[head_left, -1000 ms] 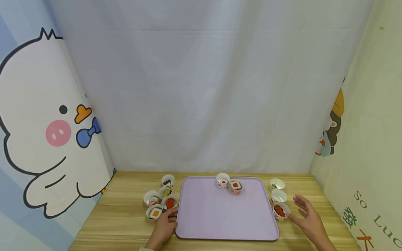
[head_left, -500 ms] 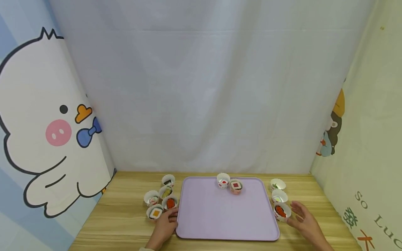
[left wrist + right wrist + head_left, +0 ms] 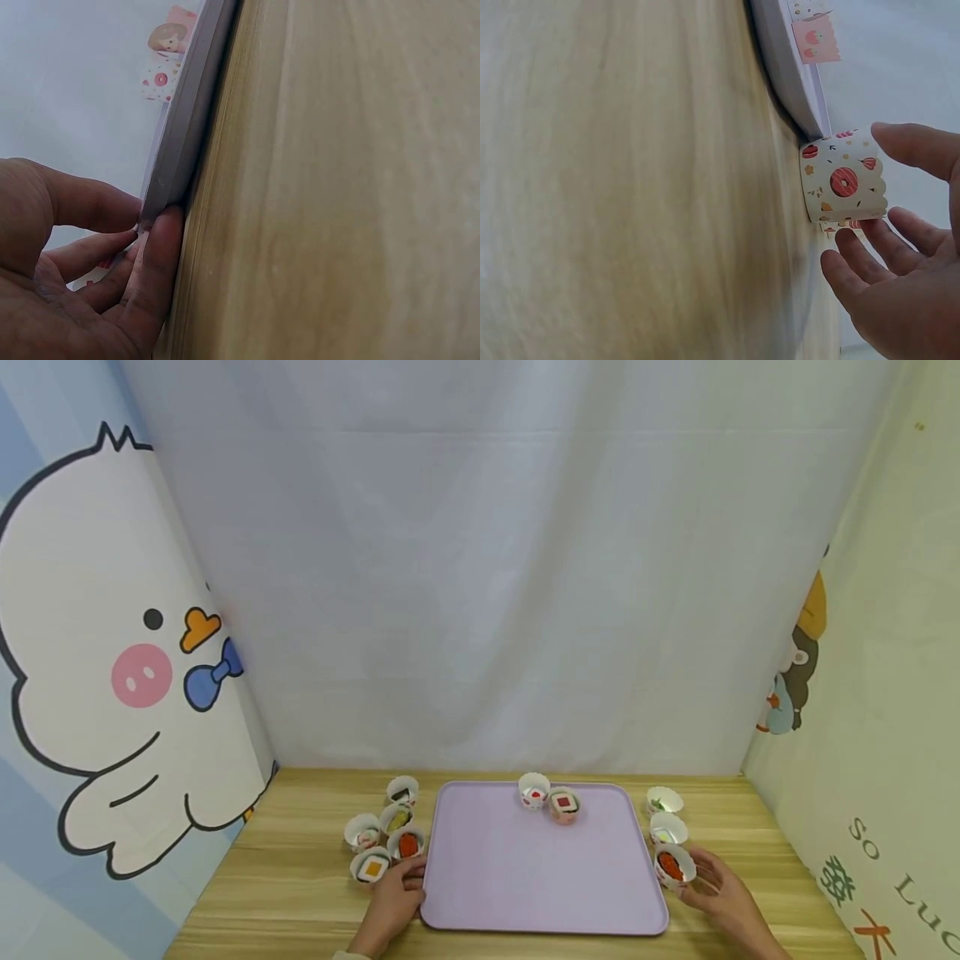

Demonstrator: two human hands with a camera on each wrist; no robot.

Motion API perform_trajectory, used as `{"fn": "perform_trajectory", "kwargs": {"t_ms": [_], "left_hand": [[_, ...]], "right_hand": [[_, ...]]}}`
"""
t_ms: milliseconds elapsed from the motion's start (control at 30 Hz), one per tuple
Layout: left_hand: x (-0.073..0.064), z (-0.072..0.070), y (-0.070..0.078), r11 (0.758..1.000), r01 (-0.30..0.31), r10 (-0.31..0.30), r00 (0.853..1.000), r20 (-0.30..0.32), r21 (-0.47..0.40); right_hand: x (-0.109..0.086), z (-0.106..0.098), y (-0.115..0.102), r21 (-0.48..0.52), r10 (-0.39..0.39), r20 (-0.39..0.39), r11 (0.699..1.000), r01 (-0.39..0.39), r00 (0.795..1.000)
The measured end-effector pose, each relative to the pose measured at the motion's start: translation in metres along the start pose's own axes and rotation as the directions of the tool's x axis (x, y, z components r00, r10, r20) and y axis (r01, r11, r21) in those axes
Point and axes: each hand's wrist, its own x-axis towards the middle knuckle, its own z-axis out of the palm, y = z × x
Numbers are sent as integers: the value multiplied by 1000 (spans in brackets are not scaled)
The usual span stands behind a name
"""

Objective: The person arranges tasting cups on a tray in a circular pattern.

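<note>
Left hand holding tray (by the edge), wooden tabletop alongside

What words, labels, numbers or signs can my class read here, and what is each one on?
"so": on the right wall.
"Luc": same wall, cut off by the picture's right edge.
"發": same wall, a green character.
Red character below that: cut off by the bottom edge, so not surely readable.
Cup at the right hand: printed pictures, no words visible.
Other cups: prints too small to read in full.
</note>
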Motion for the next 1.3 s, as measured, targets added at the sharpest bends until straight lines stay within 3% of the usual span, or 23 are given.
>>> {"fn": "perform_trajectory", "kwargs": {"t_ms": [133,433,967,1200,1300], "left_hand": [[-1,-1,3,1000,7,-7,1000,-8,-3],[-2,-1,3,1000,-2,2,1000,-9,-5],[1,-1,1,1000,-14,14,1000,-7,22],[0,-2,1,999,-15,16,1000,-12,32],[0,-2,1,999,-18,18,1000,-8,34]], "right_hand": [[0,0,0,18,33,16,999,-33,999],[5,7,5,52,-3,-8,999,3,1000],[3,8,2,-32,-21,-30,999,20,999],[8,9,-1,-208,-32,-28,978,25,999],[9,9,1,-234,-44,-21,971,38,999]]}}
